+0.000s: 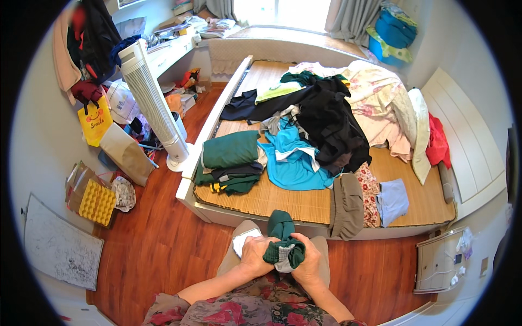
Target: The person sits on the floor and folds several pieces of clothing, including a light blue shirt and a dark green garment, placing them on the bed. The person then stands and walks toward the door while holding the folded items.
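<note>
In front of the near edge of the bed (207, 136), a person holds a dark green garment with grey trim (283, 247), bunched up over the lap. The left hand (255, 256) is curled, gripping the left side of the bundle, its thumb against the cloth. The right hand (308, 259) is wrapped around the bundle's right side; some fingertips of both hands are hidden. Part of the garment reaches forward from the hands toward the bed. A flat white item (246, 242) lies on the left thigh, just beside the left hand.

On the near left part of the bed, a folded green garment (231, 149) tops a stack of dark clothes. A bright blue garment (296, 165) is spread near the bed's middle, against a heap of black clothing (331, 119). At the bed's near edge, folded brown trousers or shorts (347, 206) hang slightly over, beside a red floral cloth (368, 195) and a pale blue folded garment (392, 201). A floral quilt (375, 89) is rumpled on the bed's far right part, toward the white headboard (465, 138). A white tower fan (152, 100) stands left of the bed.
</note>
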`<state>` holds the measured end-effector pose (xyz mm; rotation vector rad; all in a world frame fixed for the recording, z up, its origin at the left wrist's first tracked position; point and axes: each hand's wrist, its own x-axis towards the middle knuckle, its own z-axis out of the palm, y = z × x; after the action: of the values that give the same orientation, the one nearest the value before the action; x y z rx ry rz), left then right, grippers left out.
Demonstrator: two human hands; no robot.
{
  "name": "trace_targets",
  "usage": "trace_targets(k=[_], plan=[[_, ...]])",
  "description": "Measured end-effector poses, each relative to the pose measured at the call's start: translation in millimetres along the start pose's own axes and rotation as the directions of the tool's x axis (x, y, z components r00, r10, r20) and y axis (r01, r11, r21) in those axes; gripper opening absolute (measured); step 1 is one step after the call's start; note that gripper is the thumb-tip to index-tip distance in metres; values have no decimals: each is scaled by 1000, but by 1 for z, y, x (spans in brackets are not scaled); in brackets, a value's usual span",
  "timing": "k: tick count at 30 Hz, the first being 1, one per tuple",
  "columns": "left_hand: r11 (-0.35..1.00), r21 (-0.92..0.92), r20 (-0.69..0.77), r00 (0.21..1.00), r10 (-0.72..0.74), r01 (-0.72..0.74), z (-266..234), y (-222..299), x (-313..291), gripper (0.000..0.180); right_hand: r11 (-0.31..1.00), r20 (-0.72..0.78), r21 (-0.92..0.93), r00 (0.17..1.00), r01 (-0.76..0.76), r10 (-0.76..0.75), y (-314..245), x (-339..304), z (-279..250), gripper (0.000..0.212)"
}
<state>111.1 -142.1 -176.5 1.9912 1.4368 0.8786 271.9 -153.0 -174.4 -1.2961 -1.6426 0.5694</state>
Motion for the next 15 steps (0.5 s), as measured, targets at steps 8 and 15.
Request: trace_targets(k=[8, 15], plan=[[955, -266, -261, 963, 60, -132, -8, -4, 6, 29, 999, 96, -33, 994, -40, 43, -8, 0, 3, 37], [858, -512, 233, 968, 98, 36, -28, -1, 7, 39, 995, 18, -59, 996, -81, 83, 5, 2, -2, 35]])
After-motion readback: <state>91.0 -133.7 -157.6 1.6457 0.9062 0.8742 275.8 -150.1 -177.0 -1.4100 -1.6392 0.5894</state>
